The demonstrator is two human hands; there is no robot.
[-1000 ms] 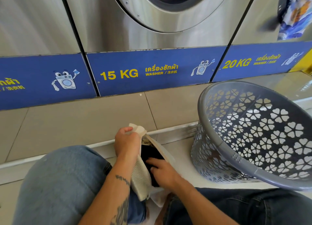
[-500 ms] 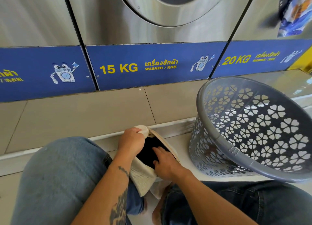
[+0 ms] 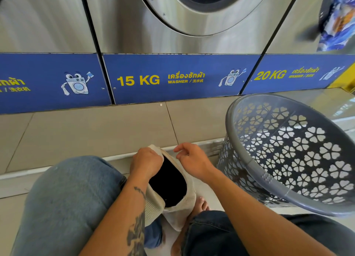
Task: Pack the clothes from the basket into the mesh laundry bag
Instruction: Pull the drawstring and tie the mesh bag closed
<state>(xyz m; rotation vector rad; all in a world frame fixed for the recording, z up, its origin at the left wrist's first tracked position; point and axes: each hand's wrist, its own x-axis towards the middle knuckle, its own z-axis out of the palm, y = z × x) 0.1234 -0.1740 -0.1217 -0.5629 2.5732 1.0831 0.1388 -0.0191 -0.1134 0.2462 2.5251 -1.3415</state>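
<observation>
A white mesh laundry bag (image 3: 153, 207) stands between my knees with its mouth held wide. Dark clothing (image 3: 168, 186) fills the inside of it. My left hand (image 3: 146, 163) grips the bag's left rim near the top. Just above the bag's right rim hovers my right hand (image 3: 194, 159), fingers loosely spread and holding nothing. To the right, a grey plastic basket (image 3: 249, 163) with flower cut-outs tilts toward me; no clothes show inside it.
Steel washers (image 3: 134, 25) with blue labels, "15 KG" and "20 KG", stand on a tiled step (image 3: 86, 132) straight ahead. A blue patterned cloth (image 3: 338, 19) hangs at the upper right. My jeans-clad knees (image 3: 67, 198) flank the bag.
My right hand has come up out of the bag, where it was pressing the dark clothing down, and now hovers at the rim. The left hand keeps its hold.
</observation>
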